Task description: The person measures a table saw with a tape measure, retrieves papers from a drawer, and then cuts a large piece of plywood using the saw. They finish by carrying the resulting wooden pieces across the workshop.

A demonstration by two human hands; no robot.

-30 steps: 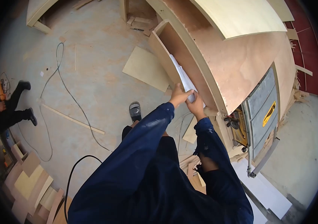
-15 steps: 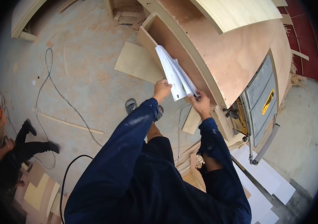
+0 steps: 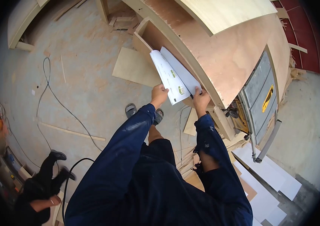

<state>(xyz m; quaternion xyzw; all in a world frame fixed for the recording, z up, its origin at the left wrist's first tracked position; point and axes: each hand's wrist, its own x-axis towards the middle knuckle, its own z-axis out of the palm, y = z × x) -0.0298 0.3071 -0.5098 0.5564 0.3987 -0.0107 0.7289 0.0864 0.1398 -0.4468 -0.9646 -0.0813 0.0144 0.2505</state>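
My left hand [image 3: 159, 95] pinches the near left edge of a stack of printed paper sheets [image 3: 169, 77]. Small green pictures and text show on the upper sheet, though the print is too small to read. My right hand [image 3: 201, 98] grips the near right corner of the sheets, thumb on top, with a thin dark object by its fingers that I cannot make out. The papers are spread apart like a fan between both hands. They are in front of an open wooden drawer or box [image 3: 145, 33] at the side of the plywood bench.
A plywood bench [image 3: 220, 60] with a table saw [image 3: 259, 98] set in it stands at the right. Cables [image 3: 60, 98] and wood strips lie on the dusty floor. Another person [image 3: 35, 192] is at lower left. White panels [image 3: 267, 173] lie at lower right.
The sheets have opened wider, and more of the printed page with green pictures shows. The other person at lower left has moved nearer to me.
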